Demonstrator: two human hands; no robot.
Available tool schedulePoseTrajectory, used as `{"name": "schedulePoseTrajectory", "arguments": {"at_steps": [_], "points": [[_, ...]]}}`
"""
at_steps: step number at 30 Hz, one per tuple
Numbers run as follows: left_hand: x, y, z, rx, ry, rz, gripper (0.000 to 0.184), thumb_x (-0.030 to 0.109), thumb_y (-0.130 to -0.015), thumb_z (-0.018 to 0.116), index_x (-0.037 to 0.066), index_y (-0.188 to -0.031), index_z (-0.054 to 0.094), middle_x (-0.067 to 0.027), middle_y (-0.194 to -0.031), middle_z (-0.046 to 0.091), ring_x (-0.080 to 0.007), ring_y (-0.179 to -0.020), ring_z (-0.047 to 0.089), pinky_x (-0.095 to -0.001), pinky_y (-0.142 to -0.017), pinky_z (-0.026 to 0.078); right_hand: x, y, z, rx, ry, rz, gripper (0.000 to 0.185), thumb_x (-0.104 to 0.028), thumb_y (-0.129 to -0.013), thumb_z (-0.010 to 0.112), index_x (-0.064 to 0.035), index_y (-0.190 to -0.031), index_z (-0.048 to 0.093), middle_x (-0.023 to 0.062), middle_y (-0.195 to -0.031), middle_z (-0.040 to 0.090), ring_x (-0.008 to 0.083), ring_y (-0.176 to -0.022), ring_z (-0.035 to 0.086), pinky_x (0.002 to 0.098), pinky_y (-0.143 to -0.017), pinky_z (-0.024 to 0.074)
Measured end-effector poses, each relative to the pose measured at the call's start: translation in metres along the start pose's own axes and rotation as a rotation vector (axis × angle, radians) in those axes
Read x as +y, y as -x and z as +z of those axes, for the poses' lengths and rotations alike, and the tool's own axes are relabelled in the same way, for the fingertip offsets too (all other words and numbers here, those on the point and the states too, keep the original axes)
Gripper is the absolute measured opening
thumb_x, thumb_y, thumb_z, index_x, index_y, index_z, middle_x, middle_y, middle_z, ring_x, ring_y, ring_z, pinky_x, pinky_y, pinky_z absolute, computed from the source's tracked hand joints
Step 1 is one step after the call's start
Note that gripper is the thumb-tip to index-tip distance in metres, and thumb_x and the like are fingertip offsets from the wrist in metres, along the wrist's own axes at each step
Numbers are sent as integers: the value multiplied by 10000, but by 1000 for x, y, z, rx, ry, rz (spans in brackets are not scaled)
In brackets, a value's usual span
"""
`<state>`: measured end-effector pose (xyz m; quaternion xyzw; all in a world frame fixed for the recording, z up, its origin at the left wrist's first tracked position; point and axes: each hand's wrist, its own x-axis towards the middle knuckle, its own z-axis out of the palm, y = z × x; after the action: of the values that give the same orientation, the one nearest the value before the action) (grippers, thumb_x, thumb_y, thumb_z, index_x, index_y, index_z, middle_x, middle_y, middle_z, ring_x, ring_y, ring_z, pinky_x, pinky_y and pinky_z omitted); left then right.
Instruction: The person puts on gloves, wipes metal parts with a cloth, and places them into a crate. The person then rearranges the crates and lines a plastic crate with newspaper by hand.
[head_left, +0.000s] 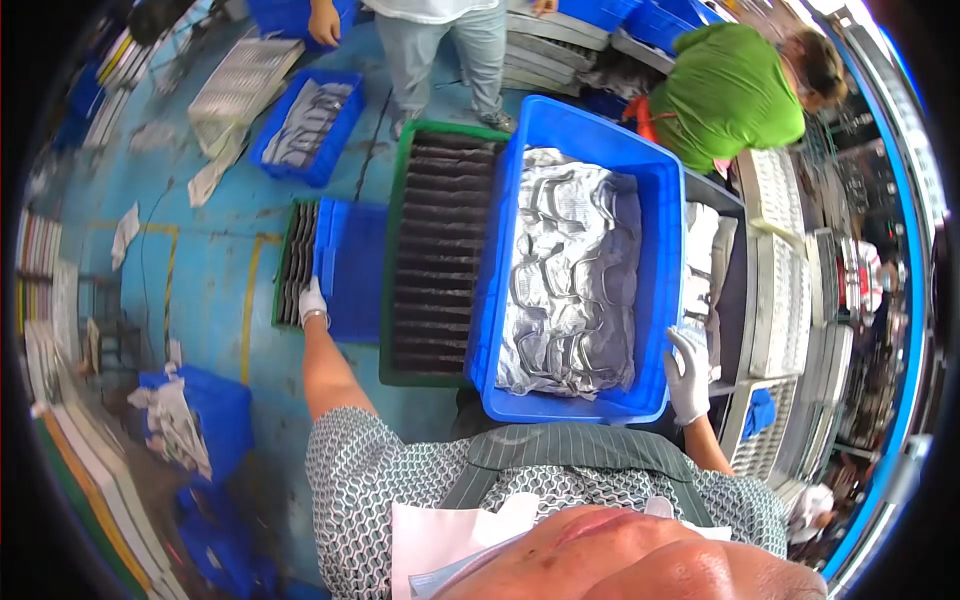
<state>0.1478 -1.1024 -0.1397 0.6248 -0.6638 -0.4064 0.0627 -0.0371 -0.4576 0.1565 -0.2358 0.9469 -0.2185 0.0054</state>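
Note:
My left hand [312, 300], in a white glove, is at the near edge of a blue tray [355, 270], beside a small green crate of dark ridged pieces [298, 262]. Its fingers are too small to read clearly. My right hand [688, 375], also gloved, rests against the right rim of a large blue bin [655, 390], fingers apart and pointing up. Inside the bin lie curved metallic parts [570, 280] on crumpled whitish sheeting. Left of the bin, a green crate [392, 350] holds a long row of dark ridged pieces [435, 260].
One person in grey trousers [440, 60] stands beyond the bin; another in a green shirt [730, 95] bends at the upper right. A blue crate of parts [310, 125] sits on the floor. Pale trays [780, 300] line the right. A cloth-draped blue bin [225, 420] is lower left.

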Motion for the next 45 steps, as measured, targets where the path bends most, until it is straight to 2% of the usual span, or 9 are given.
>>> {"name": "schedulePoseTrajectory", "arguments": {"at_steps": [7,13,23,26,31,33,39,42,45], "points": [[57,27,-30,86,-339,-110,683,627,-898,370,85,-1271,553,-154,-1230,599,-349,-1121,570,-448,-942,427,-9,-1,-8,-54,-49,7,405,-44,-807,652,-86,-1206,598,127,-1189,608,289,-1115,559,380,-966,418],[78,74,-65,384,-594,79,603,578,-904,373,57,-1020,654,-194,-1046,655,-407,-954,617,-509,-786,479,1,-3,-23,11,-120,-87,370,-67,-806,657,-84,-1173,614,125,-1111,642,304,-1019,601,397,-892,464],[153,207,-273,754,-464,-18,691,611,-923,272,57,-1107,642,-155,-1092,660,-376,-1012,605,-473,-841,455,42,-7,-50,25,-258,-115,378,-88,-822,644,-91,-1196,591,136,-1033,642,323,-935,601,382,-829,477],[192,275,-304,771,-562,-20,670,595,-932,277,71,-1180,614,-145,-1147,643,-361,-1036,598,-447,-870,456,40,-28,-49,16,-399,-236,334,-171,-850,617,-91,-1175,606,132,-1023,643,307,-932,605,378,-828,481],[271,361,-324,918,-782,353,639,586,-939,315,84,-1198,613,-152,-1189,619,-363,-1051,588,-437,-920,434,39,-69,-48,87,-551,-635,341,-218,-861,611,-81,-1173,602,137,-997,650,328,-899,615,407,-798,485],[339,469,-278,852,-817,268,586,546,-947,352,85,-1201,610,-162,-1181,616,-374,-1047,581,-430,-919,434,39,-79,-59,179,-631,-811,329,-228,-865,608,-89,-1163,607,133,-984,652,332,-881,616,419,-786,482],[398,547,-240,902,-841,726,596,531,-959,304,76,-1196,608,-156,-1155,628,-346,-1036,584,-402,-928,414,71,-71,-126,92,-942,-772,368,-280,-919,535,-61,-1211,582,161,-1081,639,324,-1020,600,408,-903,452],[441,651,-141,775,-720,737,545,514,-957,314,124,-1191,613,-118,-1125,646,-341,-1016,591,-415,-906,424,84,-67,-157,-19,-1099,-674,558,-369,-924,524,-25,-1354,435,210,-1314,505,326,-1228,479,402,-1033,374],[462,689,-77,758,-814,942,515,527,-953,321,173,-1166,627,-126,-1102,649,-338,-1012,594,-416,-865,443,95,-62,-172,230,-1033,-622,687,-397,-919,531,-21,-1441,290,258,-1479,272,351,-1391,262,395,-1125,251]]}}
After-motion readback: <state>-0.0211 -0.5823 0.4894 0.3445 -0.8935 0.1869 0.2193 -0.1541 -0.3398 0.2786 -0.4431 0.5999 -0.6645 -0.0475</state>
